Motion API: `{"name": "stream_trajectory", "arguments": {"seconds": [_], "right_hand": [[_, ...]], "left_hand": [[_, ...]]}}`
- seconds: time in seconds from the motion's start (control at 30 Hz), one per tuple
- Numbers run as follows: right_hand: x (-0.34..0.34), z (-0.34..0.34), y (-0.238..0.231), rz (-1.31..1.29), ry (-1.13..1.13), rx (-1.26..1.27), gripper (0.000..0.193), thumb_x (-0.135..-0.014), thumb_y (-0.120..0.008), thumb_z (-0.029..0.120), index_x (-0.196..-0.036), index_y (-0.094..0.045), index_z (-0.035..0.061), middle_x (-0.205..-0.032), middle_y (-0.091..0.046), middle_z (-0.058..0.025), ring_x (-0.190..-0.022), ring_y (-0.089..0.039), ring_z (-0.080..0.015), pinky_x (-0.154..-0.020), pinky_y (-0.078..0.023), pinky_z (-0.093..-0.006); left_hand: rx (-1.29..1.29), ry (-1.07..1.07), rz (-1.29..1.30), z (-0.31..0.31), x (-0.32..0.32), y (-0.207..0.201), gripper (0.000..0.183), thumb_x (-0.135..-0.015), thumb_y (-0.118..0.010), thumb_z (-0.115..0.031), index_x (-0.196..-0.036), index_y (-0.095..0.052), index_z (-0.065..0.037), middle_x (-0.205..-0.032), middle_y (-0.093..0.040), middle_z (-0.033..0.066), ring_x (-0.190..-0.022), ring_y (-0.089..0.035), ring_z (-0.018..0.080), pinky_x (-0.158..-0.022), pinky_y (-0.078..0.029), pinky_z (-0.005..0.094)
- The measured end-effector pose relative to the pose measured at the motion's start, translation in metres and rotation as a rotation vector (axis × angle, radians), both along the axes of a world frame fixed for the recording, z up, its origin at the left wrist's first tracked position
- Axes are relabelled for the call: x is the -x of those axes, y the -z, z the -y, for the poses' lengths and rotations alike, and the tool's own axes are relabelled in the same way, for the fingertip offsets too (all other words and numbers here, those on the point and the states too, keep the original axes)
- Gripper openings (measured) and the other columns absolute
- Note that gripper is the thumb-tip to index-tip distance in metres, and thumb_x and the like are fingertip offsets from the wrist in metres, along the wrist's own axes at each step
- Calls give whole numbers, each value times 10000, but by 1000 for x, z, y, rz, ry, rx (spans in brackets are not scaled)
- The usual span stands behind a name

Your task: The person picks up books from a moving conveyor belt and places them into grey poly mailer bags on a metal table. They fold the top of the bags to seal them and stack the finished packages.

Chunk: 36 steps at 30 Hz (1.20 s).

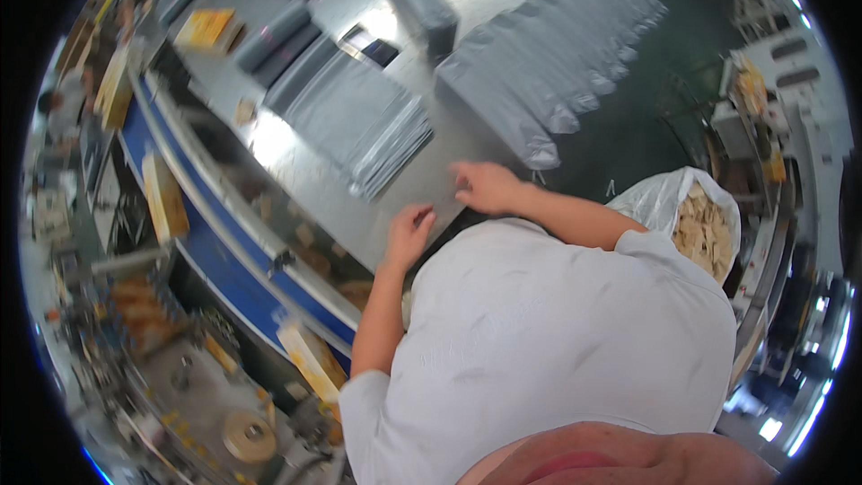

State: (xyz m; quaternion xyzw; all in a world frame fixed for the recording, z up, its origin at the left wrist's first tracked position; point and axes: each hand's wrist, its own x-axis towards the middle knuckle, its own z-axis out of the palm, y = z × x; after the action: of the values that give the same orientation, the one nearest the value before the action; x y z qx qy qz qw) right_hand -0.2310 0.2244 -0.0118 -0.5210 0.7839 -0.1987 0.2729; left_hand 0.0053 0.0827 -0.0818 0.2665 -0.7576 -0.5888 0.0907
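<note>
My left hand (pixel 411 232) is above the near edge of the grey metal table (pixel 409 193), its fingers loosely curved and apart, with nothing visible in them. To its right is my right hand (pixel 487 187), thumb and fingers apart and also holding nothing I can see. Just beyond both hands lies a stack of flat grey plastic bags (pixel 355 121), its layered ends toward me. A row of overlapping grey plastic-wrapped packs (pixel 548 54) stretches along the table's right side, nearest my right hand.
A grey wrapped bundle (pixel 420 4) stands farther back beside a dark phone-like device (pixel 370 45). A blue conveyor (pixel 220 256) with yellow boxes (pixel 164 196) runs at left. At right sits a white sack of beige pieces (pixel 705 233). Other people (pixel 67 112) are at far left.
</note>
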Motion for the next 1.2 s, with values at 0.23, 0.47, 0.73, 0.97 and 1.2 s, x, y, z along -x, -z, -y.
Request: {"name": "stream_trajectory", "arguments": {"seconds": [0.23, 0.47, 0.73, 0.97, 1.2], "right_hand": [[29, 25, 77, -184, 305, -47, 704, -870, -752, 239, -1473, -461, 22, -1290, -626, -235, -1193, -614, -430, -1052, -499, -507], [-18, 12, 87, -442, -288, 45, 565, -879, -709, 143, -1409, -545, 38, -1177, -609, -173, -1166, -561, -387, -1015, -470, -496], [-3, 47, 83, -196, -180, -191, 525, -865, -658, 123, -1374, -545, 65, -929, -656, -120, -862, -678, -335, -823, -555, -471], [-3, 56, 79, -197, -92, -255, 492, -838, -696, 179, -1298, -539, 100, -1016, -716, -180, -984, -708, -407, -885, -565, -504], [43, 102, 118, 70, 399, 216, 562, -908, -750, 301, -1387, -581, 61, -1208, -709, -181, -1121, -688, -352, -978, -525, -433]], "left_hand": [[109, -426, 40, -9, -90, 2, 212, -986, -681, -171, -1130, -753, -33, -1029, -745, 141, -974, -717, 311, -873, -565, 389], [605, -1328, 639, -62, -314, 74, 346, -778, -728, -68, -1124, -719, -77, -1139, -695, 163, -1116, -630, 382, -949, -512, 510], [-362, -1140, 1539, -245, -485, 82, 896, -848, -733, -265, -1635, -318, -157, -1658, -384, 117, -1530, -349, 369, -1221, -335, 568], [-2, -885, 1646, -265, -490, 128, 653, -845, -750, -212, -1410, -481, -23, -1420, -559, 181, -1437, -463, 353, -1144, -447, 482], [316, -1211, 1142, -111, -507, 29, 933, -734, -889, -399, -1464, -455, -13, -1327, -659, 246, -1186, -660, 458, -982, -531, 551]]}}
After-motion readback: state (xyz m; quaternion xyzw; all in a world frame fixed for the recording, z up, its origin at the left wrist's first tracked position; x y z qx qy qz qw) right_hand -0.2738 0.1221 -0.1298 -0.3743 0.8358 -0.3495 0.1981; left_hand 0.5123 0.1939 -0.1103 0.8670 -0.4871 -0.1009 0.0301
